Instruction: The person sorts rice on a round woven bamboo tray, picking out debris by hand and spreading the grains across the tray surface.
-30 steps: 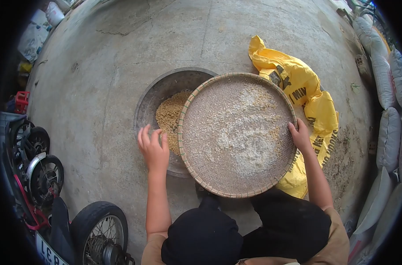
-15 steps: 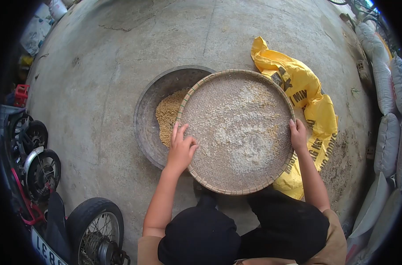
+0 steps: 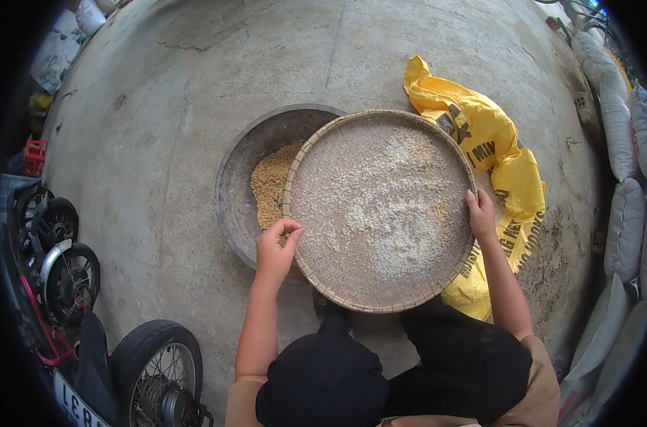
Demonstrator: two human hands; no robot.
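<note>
A round woven winnowing basket is held level above my lap, with white grains and some yellowish husked ones scattered over its middle and right side. My right hand grips its right rim, thumb on top. At the left rim my left hand is closed, thumb and forefinger pinched together over the edge; whatever lies between the fingertips is too small to make out. Beneath the basket's left side stands a wide grey basin holding a heap of golden unhusked grain, partly hidden by the basket.
A crumpled yellow sack lies on the concrete floor at the basket's right. Motorbike wheels stand on the lower left. Stuffed white sacks line the right side. A red plastic crate is at the far left.
My left hand has drawn back from the basket's surface to its left rim, its spread fingers curling into a pinch. The right hand keeps its grip, and the basket has barely moved.
</note>
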